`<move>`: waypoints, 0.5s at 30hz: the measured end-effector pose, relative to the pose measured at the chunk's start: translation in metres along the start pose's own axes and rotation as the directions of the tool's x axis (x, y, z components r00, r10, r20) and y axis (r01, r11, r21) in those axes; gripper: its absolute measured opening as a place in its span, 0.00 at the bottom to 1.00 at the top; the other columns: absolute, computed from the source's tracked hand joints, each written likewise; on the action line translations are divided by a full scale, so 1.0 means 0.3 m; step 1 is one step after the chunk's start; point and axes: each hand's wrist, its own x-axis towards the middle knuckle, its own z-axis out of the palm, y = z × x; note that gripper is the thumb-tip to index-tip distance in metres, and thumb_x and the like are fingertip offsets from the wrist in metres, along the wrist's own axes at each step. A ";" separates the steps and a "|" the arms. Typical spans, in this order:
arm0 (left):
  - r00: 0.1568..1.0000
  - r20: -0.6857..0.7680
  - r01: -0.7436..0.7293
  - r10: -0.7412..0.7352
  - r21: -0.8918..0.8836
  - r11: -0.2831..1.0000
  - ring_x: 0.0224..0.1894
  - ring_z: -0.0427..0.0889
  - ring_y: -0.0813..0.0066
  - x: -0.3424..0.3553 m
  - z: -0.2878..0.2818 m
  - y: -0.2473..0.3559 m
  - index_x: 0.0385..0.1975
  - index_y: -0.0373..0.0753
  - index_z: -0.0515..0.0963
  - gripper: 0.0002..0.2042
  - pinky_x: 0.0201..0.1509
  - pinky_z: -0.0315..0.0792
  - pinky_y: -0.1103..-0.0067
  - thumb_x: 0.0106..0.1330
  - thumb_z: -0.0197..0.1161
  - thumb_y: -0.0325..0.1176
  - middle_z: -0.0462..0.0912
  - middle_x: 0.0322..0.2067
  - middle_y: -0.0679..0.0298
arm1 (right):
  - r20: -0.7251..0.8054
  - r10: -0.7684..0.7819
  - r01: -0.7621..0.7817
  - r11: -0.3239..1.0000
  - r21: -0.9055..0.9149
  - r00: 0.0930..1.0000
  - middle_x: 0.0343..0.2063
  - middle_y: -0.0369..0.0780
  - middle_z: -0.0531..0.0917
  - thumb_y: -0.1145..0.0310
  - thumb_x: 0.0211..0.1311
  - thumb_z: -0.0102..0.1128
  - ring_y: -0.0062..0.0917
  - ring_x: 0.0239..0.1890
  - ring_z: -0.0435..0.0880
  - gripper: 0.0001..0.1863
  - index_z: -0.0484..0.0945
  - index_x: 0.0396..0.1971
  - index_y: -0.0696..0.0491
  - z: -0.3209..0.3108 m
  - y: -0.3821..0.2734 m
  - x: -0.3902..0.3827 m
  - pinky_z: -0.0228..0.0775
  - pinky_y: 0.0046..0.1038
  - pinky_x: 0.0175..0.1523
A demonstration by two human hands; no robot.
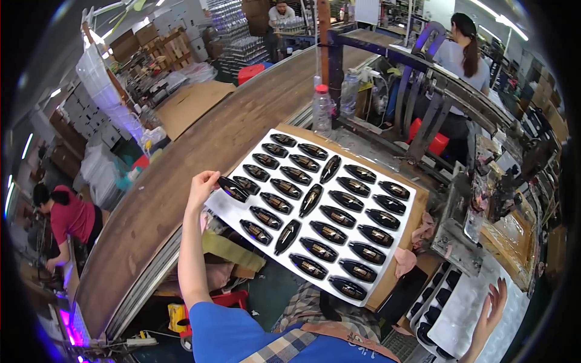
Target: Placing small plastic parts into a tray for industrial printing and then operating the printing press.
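A white tray (387,290) on cardboard holds several rows of glossy black oval pieces with gold markings. At its left edge, my left hand (204,184) pinches the end of one black piece (233,189), held next to the others. My right hand (491,305) is at the lower right with fingers apart, over a white padded sheet (508,290). Beside that sheet are stacked trays with more black pieces (433,314).
A curved wooden counter (139,212) runs behind the tray, with a red-capped bottle (322,112). A metal machine (478,212) stands at right. Other people work at the left (72,218), upper right (460,60) and far back (281,17).
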 end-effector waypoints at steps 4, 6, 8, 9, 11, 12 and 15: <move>0.999 -0.013 0.040 -0.039 0.111 0.993 0.22 0.72 0.85 0.021 -0.008 -0.067 0.27 0.34 0.75 0.09 0.27 0.68 0.86 0.60 0.58 0.35 0.75 0.20 0.69 | -0.003 0.024 -0.024 1.000 0.010 1.000 0.54 0.45 0.66 0.75 0.61 0.43 0.26 0.46 0.73 0.22 0.59 0.57 0.57 0.005 -0.038 -0.045 0.60 0.27 0.54; 1.000 0.007 0.009 -0.010 0.157 0.988 0.21 0.71 0.84 0.043 -0.006 -0.095 0.25 0.33 0.75 0.09 0.25 0.68 0.86 0.59 0.58 0.34 0.75 0.19 0.69 | 0.017 0.019 -0.018 0.998 -0.059 1.000 0.53 0.45 0.68 0.75 0.60 0.43 0.25 0.43 0.74 0.22 0.60 0.56 0.56 0.007 -0.053 -0.055 0.61 0.26 0.52; 0.999 -0.010 0.049 -0.048 0.287 0.957 0.18 0.71 0.83 0.067 -0.006 -0.123 0.21 0.32 0.76 0.10 0.23 0.68 0.85 0.57 0.59 0.34 0.75 0.17 0.68 | 0.009 0.006 -0.006 0.998 -0.056 1.000 0.51 0.45 0.69 0.75 0.60 0.43 0.24 0.41 0.75 0.21 0.61 0.56 0.56 0.009 -0.066 -0.062 0.62 0.26 0.51; 0.999 0.005 0.030 -0.033 0.289 0.957 0.18 0.71 0.83 0.080 -0.003 -0.136 0.21 0.32 0.76 0.10 0.23 0.68 0.85 0.57 0.59 0.34 0.75 0.17 0.68 | 0.008 -0.009 0.009 0.999 -0.051 1.000 0.50 0.45 0.70 0.76 0.60 0.44 0.23 0.40 0.75 0.21 0.62 0.55 0.56 0.010 -0.070 -0.064 0.63 0.26 0.50; 0.991 -0.030 0.130 -0.129 0.416 0.900 0.17 0.73 0.79 0.105 -0.002 -0.152 0.19 0.32 0.76 0.12 0.21 0.69 0.81 0.54 0.60 0.36 0.75 0.15 0.65 | 0.000 -0.001 0.001 0.999 -0.052 1.000 0.49 0.45 0.71 0.76 0.60 0.44 0.23 0.39 0.76 0.21 0.63 0.55 0.56 0.011 -0.075 -0.067 0.63 0.26 0.50; 0.994 -0.020 0.104 -0.105 0.415 0.904 0.17 0.73 0.79 0.115 -0.003 -0.152 0.19 0.32 0.76 0.12 0.21 0.69 0.81 0.54 0.60 0.36 0.75 0.15 0.65 | -0.003 0.006 -0.006 0.999 -0.051 1.000 0.48 0.45 0.72 0.76 0.59 0.44 0.23 0.38 0.76 0.21 0.63 0.54 0.56 0.010 -0.076 -0.070 0.64 0.25 0.49; 0.965 -0.064 0.220 -0.253 0.722 0.656 0.22 0.79 0.65 0.125 0.016 -0.113 0.21 0.31 0.75 0.14 0.24 0.71 0.73 0.52 0.61 0.38 0.77 0.16 0.56 | -0.016 0.007 -0.008 0.998 -0.061 1.000 0.46 0.45 0.74 0.76 0.59 0.45 0.23 0.37 0.77 0.19 0.65 0.52 0.57 0.000 -0.073 -0.083 0.64 0.25 0.48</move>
